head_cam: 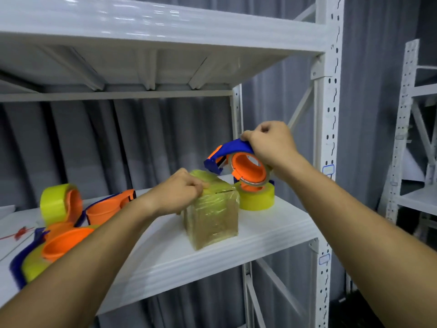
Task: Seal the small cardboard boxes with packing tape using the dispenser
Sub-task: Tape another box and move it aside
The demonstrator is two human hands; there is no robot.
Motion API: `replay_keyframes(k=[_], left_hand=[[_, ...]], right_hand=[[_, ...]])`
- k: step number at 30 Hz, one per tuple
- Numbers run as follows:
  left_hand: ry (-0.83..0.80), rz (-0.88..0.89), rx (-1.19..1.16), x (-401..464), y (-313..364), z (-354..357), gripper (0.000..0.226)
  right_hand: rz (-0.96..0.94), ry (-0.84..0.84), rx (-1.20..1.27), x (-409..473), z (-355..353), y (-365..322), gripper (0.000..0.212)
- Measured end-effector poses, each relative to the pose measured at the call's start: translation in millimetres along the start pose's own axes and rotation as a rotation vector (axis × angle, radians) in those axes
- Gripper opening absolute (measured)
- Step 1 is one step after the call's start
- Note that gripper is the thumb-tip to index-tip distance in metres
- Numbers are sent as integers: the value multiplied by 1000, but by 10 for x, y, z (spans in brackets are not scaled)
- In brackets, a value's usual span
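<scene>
A small cardboard box point(214, 221) wrapped in yellowish tape stands on the white shelf point(272, 230). My left hand point(182, 192) rests on the box's top left edge with its fingers pressed against the tape there. My right hand point(269, 143) grips a blue and orange tape dispenser point(238, 162) by its blue handle, holding it in the air just above and right of the box. The dispenser's blade end points down toward the box top; a thin strip seems to run between them.
A yellow tape roll point(257, 197) lies behind the box on the right. Several more blue and orange dispensers with yellow rolls point(61, 221) crowd the shelf's left side. A white upright post point(328, 138) stands at the right, with the shelf above close overhead.
</scene>
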State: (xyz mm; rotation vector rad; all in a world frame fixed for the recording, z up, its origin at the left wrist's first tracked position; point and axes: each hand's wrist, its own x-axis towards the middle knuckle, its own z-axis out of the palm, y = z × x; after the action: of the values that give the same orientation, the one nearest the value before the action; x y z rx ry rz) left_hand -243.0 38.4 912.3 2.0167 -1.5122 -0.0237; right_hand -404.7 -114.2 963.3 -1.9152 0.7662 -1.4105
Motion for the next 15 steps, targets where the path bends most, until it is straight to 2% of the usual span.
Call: replay_keyframes(k=[3,7,10,15], left_hand=[[20,39,222,20,19,-17,40],[104,33,496,-26,92,60,50],[123,116,431,-78,87,126,52],[72,91,302,-94,70,176,51]], right_hand=[[20,-22,28,50,18,-11,40],[59,-16,89,69,22,-36,43],[103,-21,125,59,23,-46,43],[165,-24,210,0,61,-119,42]])
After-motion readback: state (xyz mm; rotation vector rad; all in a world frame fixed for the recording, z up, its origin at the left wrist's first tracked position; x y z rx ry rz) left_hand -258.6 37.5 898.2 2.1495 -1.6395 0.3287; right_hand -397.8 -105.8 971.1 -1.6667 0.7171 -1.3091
